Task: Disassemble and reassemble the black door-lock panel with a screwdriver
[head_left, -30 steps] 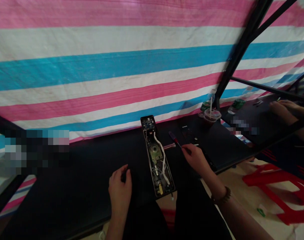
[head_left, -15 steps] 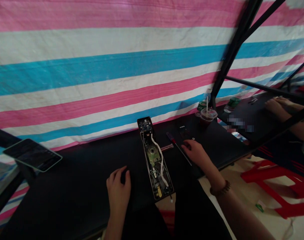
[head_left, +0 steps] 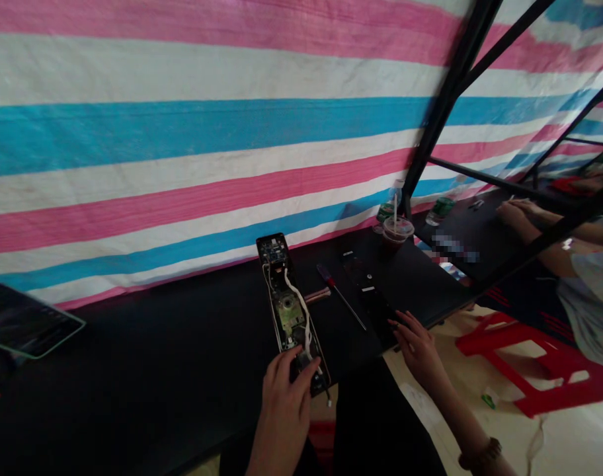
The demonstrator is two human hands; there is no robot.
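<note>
A long, narrow black housing (head_left: 289, 307), open on top, lies on the black table with circuit boards, a white cable and a metal mechanism inside; it resembles a door lock body. Over its near end is my left hand (head_left: 284, 396), thumb and fingers apart, touching the parts there and hiding some of them. My right hand (head_left: 420, 347) is at the near right edge of a dark flat panel (head_left: 373, 301), fingers bent onto it. Between housing and panel lies a screwdriver (head_left: 342, 297) with a dark red and blue handle.
A thin pinkish strip (head_left: 317, 295) lies beside the housing. A drink cup with a straw (head_left: 398, 231) and a bottle (head_left: 387, 210) stand at the back right. A tablet (head_left: 28, 320) is at left. Another person's hands (head_left: 520, 211) rest at the neighbouring table, near a red stool (head_left: 534, 360).
My left hand has moved right from the bare table onto the housing's near end. My right hand has drawn back toward the panel's near edge, uncovering its middle. The view has turned slightly right.
</note>
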